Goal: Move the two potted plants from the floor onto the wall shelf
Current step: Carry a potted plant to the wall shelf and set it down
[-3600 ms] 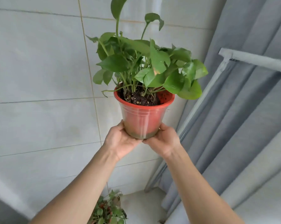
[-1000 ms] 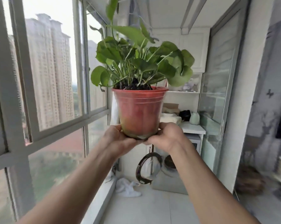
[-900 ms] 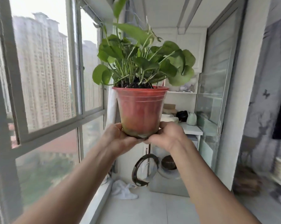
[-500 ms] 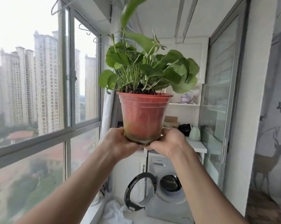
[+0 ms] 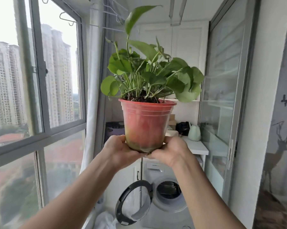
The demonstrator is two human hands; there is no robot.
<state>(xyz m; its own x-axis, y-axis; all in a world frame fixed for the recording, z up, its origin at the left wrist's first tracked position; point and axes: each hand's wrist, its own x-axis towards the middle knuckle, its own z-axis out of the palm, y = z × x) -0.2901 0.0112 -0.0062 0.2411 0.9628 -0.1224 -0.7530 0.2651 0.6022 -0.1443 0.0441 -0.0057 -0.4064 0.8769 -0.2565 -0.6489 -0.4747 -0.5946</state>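
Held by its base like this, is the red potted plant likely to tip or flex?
The red potted plant probably feels top-heavy: the leaves spread wider than the pot, and both hands, left hand and right hand, grip only its narrow base. The thin, translucent wall suggests light plastic that may flex if squeezed.

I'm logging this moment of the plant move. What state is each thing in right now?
red potted plant: upright, held in the air by its base
left hand: grips the pot's base
right hand: grips the pot's base
washing machine door: swung open
wall shelf: does not bear the pot yet
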